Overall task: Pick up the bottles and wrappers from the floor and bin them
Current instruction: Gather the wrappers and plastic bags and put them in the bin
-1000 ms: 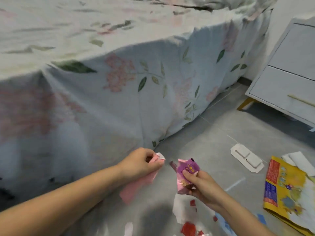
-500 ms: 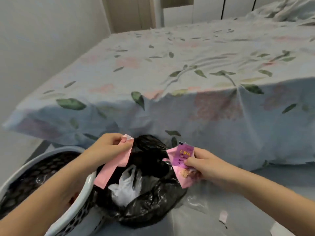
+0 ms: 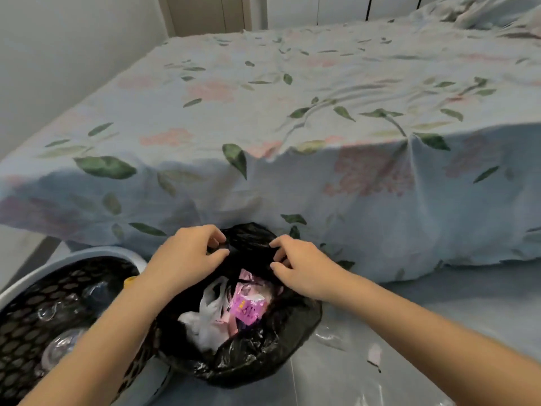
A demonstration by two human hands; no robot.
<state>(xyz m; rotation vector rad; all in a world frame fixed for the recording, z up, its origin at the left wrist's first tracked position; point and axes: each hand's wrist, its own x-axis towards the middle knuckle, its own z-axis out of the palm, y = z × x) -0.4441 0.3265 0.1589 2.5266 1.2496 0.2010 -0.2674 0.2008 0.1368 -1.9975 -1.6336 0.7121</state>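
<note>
A black bin bag stands open on the floor below me. Inside it lie the pink and purple wrappers beside a crumpled white plastic bag. My left hand and my right hand hover over the bag's far rim, fingers curled; both seem to pinch the black plastic edge. Neither hand holds a wrapper.
A white basket with a black mesh liner stands at the left, with clear plastic bottles in it. The bed with a floral sheet rises right behind the bag. Clear plastic scraps and a small pink scrap lie on the grey floor at right.
The view swung from the littered floor to the bin bag. Both hands let go of their pink wrappers, which now lie in the bag, and moved to the bag's far rim.
</note>
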